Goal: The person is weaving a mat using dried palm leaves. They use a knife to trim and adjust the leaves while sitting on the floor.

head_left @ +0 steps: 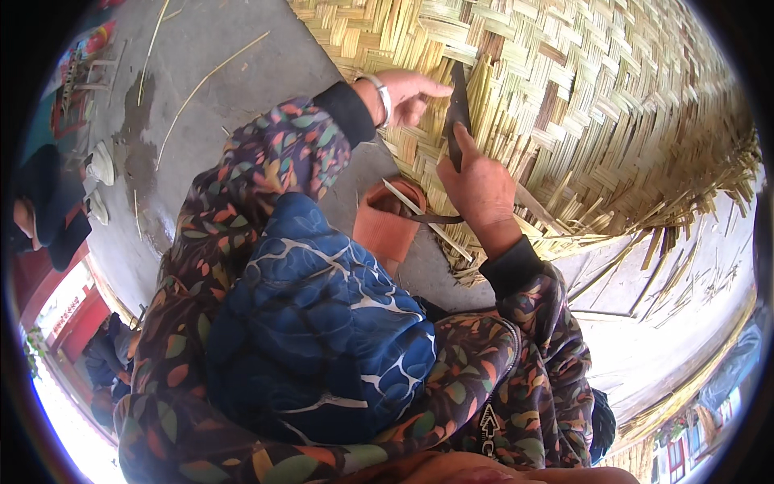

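Note:
My right hand (pixel 481 189) is wrapped round a long, dark, flat blade-like tool (pixel 456 109), its index finger stretched along it. The narrow upper end of the tool lies over the woven straw mat (pixel 556 89), among its pale strips. Left of the tool is my left hand (pixel 399 93), a silver bangle on its wrist. Its index finger points at the tool's edge and the other fingers bend loosely, with nothing seen in them. A dark curved strip (pixel 435 219) runs from below my right hand toward the reddish slipper (pixel 387 230).
Loose straw pieces (pixel 208 87) lie on the grey concrete floor (pixel 242 32) at left. Ragged strip ends (pixel 661 242) stick out along the mat's near edge at right. Another person's shoes (pixel 101 165) are at far left, with a further person (pixel 109 355) below.

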The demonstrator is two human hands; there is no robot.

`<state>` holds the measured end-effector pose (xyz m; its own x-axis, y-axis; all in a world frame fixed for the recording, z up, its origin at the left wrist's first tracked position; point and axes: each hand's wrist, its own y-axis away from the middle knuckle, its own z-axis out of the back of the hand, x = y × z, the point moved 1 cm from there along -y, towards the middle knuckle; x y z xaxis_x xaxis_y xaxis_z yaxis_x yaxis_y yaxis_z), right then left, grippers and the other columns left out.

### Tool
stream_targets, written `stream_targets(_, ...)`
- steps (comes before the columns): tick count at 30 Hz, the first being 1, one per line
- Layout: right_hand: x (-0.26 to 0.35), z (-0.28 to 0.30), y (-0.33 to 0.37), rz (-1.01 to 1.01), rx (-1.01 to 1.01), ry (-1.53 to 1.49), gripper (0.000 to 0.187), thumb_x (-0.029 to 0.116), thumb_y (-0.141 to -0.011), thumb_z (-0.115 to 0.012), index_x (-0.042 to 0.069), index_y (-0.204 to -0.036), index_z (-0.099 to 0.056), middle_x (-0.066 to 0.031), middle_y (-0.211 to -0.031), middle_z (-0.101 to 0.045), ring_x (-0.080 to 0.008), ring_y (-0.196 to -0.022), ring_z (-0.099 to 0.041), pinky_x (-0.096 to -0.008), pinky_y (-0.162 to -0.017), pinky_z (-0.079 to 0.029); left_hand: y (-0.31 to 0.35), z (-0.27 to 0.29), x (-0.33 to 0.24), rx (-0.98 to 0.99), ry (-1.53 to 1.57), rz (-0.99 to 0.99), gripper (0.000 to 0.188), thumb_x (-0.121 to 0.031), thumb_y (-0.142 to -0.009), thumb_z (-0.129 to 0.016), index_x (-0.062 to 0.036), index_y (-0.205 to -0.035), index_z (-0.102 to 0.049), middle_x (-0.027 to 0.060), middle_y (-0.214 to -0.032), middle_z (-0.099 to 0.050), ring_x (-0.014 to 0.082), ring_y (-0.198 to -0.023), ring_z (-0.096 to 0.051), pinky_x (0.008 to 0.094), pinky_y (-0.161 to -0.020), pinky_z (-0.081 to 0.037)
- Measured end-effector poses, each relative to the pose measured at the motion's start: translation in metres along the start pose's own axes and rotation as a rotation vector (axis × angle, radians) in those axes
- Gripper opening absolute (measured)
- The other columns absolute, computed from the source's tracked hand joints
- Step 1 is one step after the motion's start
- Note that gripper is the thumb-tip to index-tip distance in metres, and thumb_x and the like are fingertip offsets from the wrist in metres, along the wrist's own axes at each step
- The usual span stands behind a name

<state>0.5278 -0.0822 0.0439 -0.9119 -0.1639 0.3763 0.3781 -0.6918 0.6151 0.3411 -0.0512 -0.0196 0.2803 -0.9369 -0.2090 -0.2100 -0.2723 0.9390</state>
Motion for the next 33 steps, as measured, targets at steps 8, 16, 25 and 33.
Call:
stream_targets(8, -0.003, -0.002, -0.003, 0.037, -0.024, 0.05, 0.055, 0.03, -0.08, -0.053, 0.016, -0.132, -0.047, -0.017, -0.07, -0.066, -0.0345, -0.067, -0.066, -0.0467, -0.063, -0.053, -0.028, -0.011, -0.011, -0.222, -0.258, -0.337, 0.041, -0.038, -0.078, -0.074, 0.001, -0.081, -0.061, 0.0019, -0.051, -0.048, 0.0125, -0.04, -0.047, 0.0267, -0.037, -0.042)
stream_targets(16, 0.006, -0.001, -0.002, 0.062, 0.003, 0.102, 0.052, 0.031, -0.08, -0.054, 0.016, -0.13, -0.05, -0.0174, -0.07, -0.065, -0.0348, -0.065, -0.065, -0.0464, -0.063, -0.053, -0.014, 0.006, -0.006, -0.626, -1.324, -0.803, 0.049, -0.051, -0.077, -0.068, -0.0033, -0.074, -0.06, 0.012, -0.059, -0.058, 0.0301, -0.055, -0.056, 0.0406, -0.053, -0.044)
stream_targets(25, -0.022, 0.071, 0.091, 0.157, 0.237, 0.292, 0.049, 0.024, -0.078, -0.057, 0.015, -0.126, -0.051, -0.0136, -0.056, -0.059, -0.0326, -0.052, -0.062, -0.0462, -0.05, -0.05, -0.033, 0.001, 0.017, -0.805, -1.251, -1.105, 0.047, -0.05, -0.08, -0.065, -0.0058, -0.071, -0.05, 0.0115, -0.064, -0.056, 0.0335, -0.064, -0.055, 0.0434, -0.057, -0.042)
stream_targets(33, -0.054, 0.152, 0.114, -0.178, 0.433, -0.901, 0.055, 0.005, -0.085, -0.056, 0.005, -0.138, -0.041, -0.0096, -0.099, -0.06, -0.0123, -0.085, -0.056, -0.0252, -0.072, -0.043, -0.019, -0.005, 0.005, -0.454, -0.807, -0.985, 0.04, -0.038, -0.087, -0.062, -0.0055, -0.111, -0.06, 0.0101, -0.087, -0.067, 0.0183, -0.063, -0.064, 0.0315, -0.057, -0.05)
